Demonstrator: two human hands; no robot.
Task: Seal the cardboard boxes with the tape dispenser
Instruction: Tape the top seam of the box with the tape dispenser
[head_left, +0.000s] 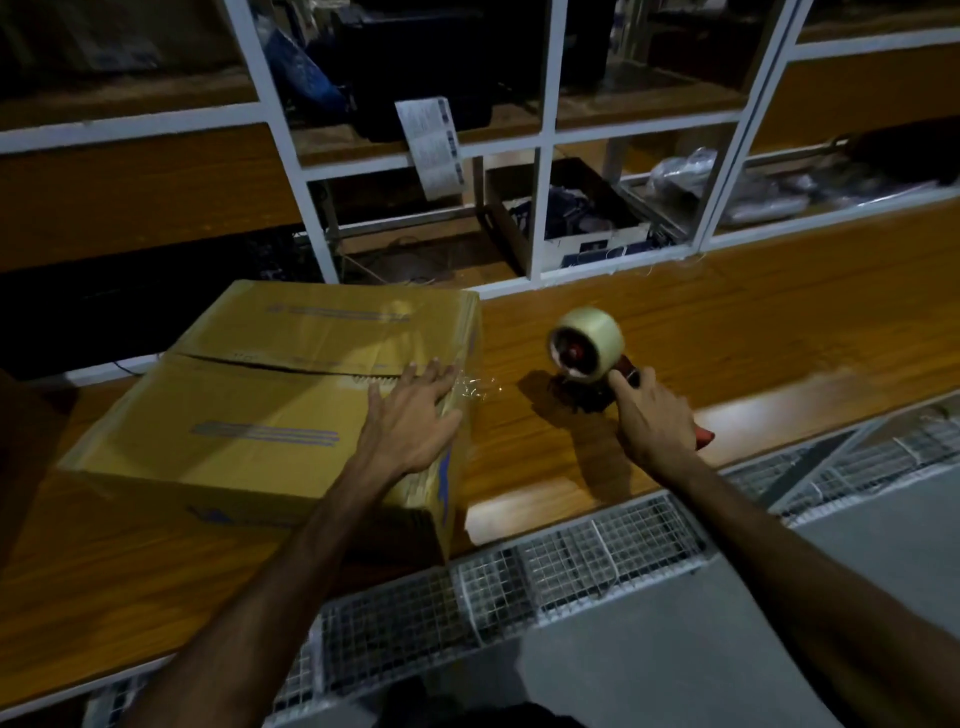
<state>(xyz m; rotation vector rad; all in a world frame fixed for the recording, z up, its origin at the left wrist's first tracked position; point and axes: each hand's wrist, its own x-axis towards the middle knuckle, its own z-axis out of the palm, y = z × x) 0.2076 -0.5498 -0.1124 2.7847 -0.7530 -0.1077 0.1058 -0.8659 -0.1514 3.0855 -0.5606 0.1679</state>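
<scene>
On the wooden tabletop (675, 332) sits the one cardboard box (270, 415) in my view, its two top flaps shut along a centre seam that looks untaped for most of its length. My left hand (410, 421) lies open and flat on the box's right end, palm down over a clear tape end (470, 389) that crinkles at the edge. My right hand (652, 421) is closed around the red handle of the single tape dispenser (592, 353), which stands just right of the box, its one roll of tape facing me. To do this step well, I judge, I should keep the flaps pressed level and draw the tape straight along the seam, rubbing it down as I go.
</scene>
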